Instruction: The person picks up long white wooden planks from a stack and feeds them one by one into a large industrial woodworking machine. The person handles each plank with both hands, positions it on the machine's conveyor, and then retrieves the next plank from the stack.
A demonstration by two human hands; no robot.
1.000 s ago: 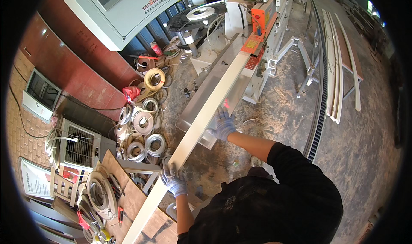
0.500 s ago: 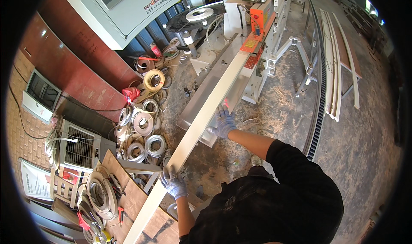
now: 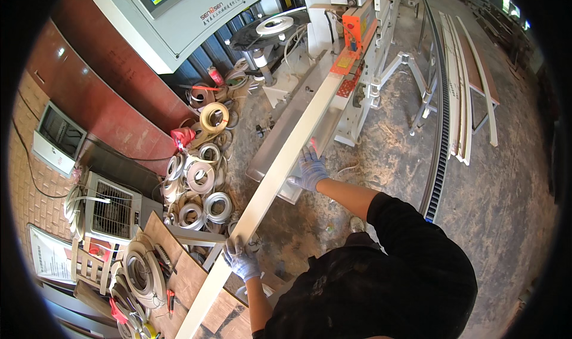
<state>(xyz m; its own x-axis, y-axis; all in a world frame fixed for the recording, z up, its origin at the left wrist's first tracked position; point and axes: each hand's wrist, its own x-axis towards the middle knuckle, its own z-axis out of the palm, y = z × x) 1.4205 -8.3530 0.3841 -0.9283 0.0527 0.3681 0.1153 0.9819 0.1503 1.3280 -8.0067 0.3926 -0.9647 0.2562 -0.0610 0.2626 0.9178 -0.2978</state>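
Head view shows us a long pale board (image 3: 280, 166) whose near end runs out of sight at the lower edge, while its far end disappears into the edge-banding machine (image 3: 351, 35). We see our gloved left hand (image 3: 241, 258) with fingers closed over the board's edge, nearer us. Our gloved right hand (image 3: 310, 169) lies flat, fingers spread against the board's side, closer to the machine. Coils of edging tape (image 3: 196, 178) lie left of the board.
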